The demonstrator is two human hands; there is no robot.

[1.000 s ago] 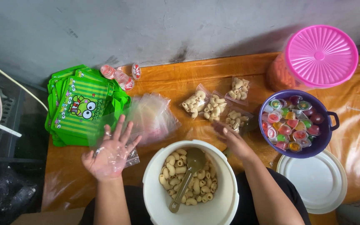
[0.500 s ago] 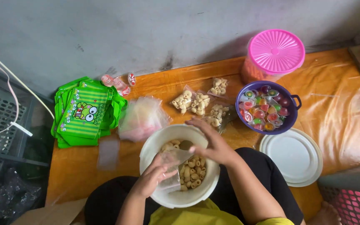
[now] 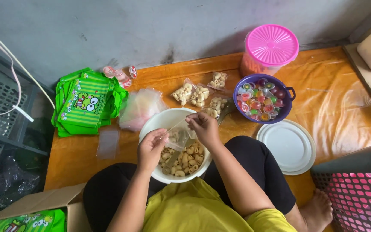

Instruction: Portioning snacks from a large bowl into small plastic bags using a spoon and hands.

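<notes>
A white bowl (image 3: 157,123) of pale macaroni-shaped snacks rests in front of my lap. Over it, my left hand (image 3: 150,148) and my right hand (image 3: 202,126) together hold a small clear plastic bag (image 3: 179,136) with some snacks in it, each pinching one side of its mouth. A spoon (image 3: 171,160) lies among the snacks in the bowl, partly under the bag.
Several filled snack bags (image 3: 198,96) lie beyond the bowl. A purple bowl of colourful jelly cups (image 3: 261,102), a pink-lidded tub (image 3: 268,49), a white lid (image 3: 286,146), empty clear bags (image 3: 140,107), green cartoon bags (image 3: 86,102), a pink-grey basket (image 3: 359,189) and a cardboard box (image 3: 35,210) surround me.
My left hand came in from the floor at the left with a clear bag. Both hands now hold that bag over the white bowl. The camera view shifted left.
</notes>
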